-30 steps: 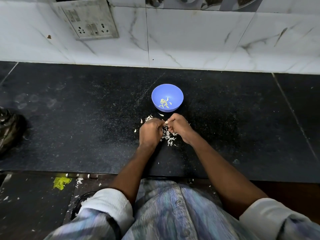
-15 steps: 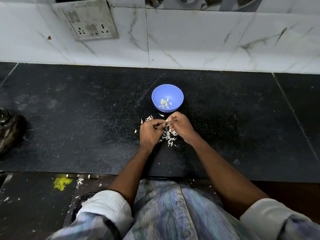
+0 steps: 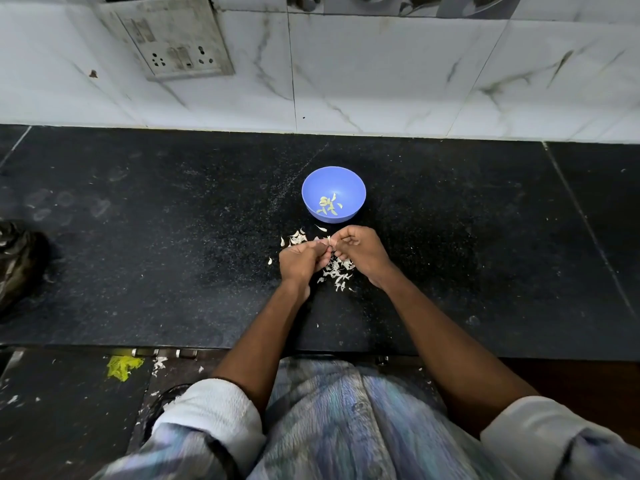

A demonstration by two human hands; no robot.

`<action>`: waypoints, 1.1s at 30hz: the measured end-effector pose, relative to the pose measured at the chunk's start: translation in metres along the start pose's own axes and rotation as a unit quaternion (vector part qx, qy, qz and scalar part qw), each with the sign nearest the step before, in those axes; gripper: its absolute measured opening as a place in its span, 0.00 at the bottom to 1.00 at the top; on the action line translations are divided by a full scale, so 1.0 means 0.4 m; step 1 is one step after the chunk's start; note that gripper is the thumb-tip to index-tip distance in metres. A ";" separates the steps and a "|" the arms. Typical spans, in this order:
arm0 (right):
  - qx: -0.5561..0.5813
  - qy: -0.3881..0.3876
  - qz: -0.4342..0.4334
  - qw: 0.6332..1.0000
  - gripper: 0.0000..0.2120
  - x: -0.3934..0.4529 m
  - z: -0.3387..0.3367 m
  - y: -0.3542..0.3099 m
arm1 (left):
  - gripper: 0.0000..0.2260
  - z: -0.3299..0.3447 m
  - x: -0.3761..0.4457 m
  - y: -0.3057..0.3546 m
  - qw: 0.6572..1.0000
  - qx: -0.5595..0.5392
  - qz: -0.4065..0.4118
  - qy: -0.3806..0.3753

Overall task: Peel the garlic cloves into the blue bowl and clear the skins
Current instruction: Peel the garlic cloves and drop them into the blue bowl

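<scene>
A small pale garlic clove is pinched between the curled fingertips of the left hand and right hand, just in front of the round, smooth blue bowl holding peeled cloves; papery white skins litter the speckled black stone counter beneath

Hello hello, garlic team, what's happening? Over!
Left hand and right hand pinch a garlic clove together. Blue bowl holds peeled cloves. Skins litter the counter. Nothing blocking.
</scene>
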State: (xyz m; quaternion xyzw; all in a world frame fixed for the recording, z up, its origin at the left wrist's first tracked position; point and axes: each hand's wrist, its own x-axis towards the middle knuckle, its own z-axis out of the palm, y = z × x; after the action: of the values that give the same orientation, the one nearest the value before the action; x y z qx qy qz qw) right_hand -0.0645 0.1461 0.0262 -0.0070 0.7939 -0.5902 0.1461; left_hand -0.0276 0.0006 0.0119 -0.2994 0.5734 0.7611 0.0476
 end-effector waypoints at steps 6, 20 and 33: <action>-0.023 0.009 0.024 0.999 0.04 0.000 0.009 -0.007 | 0.04 0.002 -0.001 -0.007 1.000 0.005 0.024 0.003; -0.034 -0.001 0.039 0.999 0.06 0.001 0.027 -0.004 | 0.04 0.010 -0.006 -0.011 0.998 0.008 0.059 -0.014; -0.111 -0.011 0.009 0.994 0.08 -0.006 0.030 -0.012 | 0.04 0.004 -0.023 -0.003 0.999 -0.021 0.041 -0.022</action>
State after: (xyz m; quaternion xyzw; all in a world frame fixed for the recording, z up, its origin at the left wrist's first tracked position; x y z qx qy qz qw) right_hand -0.0603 0.1338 0.0282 -0.0220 0.8528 -0.4971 0.1585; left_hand -0.0200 0.0050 0.0159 -0.2596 0.5676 0.7810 0.0227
